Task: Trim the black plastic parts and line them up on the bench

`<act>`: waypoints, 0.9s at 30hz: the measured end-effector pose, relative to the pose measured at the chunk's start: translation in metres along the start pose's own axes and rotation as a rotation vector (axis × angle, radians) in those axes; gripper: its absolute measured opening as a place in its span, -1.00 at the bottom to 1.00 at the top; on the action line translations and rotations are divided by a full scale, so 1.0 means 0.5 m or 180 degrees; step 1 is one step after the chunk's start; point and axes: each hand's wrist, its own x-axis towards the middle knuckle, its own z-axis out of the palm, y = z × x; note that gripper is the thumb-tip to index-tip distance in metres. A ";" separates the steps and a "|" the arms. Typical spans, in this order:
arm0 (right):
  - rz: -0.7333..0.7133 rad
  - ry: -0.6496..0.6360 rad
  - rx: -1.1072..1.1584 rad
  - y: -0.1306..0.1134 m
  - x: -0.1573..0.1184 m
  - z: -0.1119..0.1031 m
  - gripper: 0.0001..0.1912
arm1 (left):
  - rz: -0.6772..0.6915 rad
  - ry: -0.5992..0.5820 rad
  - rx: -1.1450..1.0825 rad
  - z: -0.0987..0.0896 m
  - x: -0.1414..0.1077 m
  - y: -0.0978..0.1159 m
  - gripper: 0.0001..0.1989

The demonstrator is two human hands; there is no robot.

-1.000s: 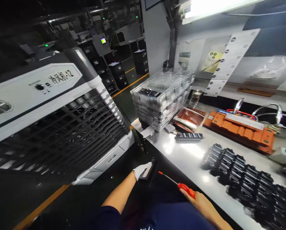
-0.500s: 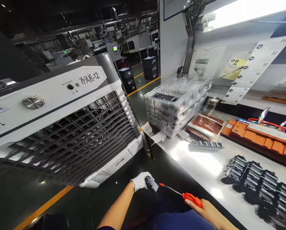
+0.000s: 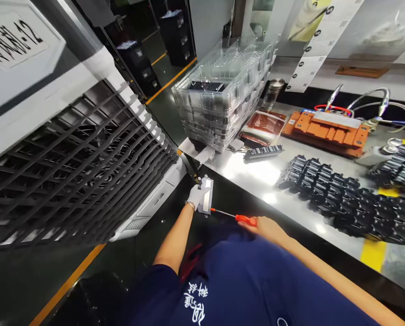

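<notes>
My left hand, in a white glove, grips a grey rectangular moulded part by its left side, over the dark floor beside the bench. A pale strip runs along its upward face. My bare right hand is wrapped round the red handle of an air blow gun. The gun's thin metal tube points left, and its red tip is at the part's lower right edge; whether they touch I cannot tell. Several rows of similar dark parts lie on the bench to the right.
A white air cooler stands close on the left. Stacked clear plastic trays rest on the bench corner. An orange fixture with hoses sits farther back, near a metal-lidded jar and a single dark part.
My view has tilted down and to the right. The held part has turned so its broad face shows, and the blow gun's tip has come closer to it.
</notes>
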 end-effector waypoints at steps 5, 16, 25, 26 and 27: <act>0.0179 0.0046 0.0037 -0.008 -0.014 0.000 -0.38 | 0.0317 0.0073 0.0432 0.038 -0.002 0.035 -0.71; 0.0598 0.0343 0.0219 0.025 -0.002 -0.019 -0.31 | 0.0684 -0.0512 0.0606 0.065 -0.043 0.066 -0.73; 0.0748 0.0369 0.0289 0.056 0.014 -0.037 -0.29 | 0.0788 -0.0914 0.0644 0.066 -0.071 0.050 -0.71; 0.0756 0.0359 0.0296 0.058 0.014 -0.037 -0.29 | 0.0778 -0.0919 0.0662 0.067 -0.072 0.051 -0.72; 0.0762 0.0348 0.0300 0.062 0.013 -0.038 -0.28 | 0.0765 -0.0929 0.0681 0.069 -0.073 0.053 -0.72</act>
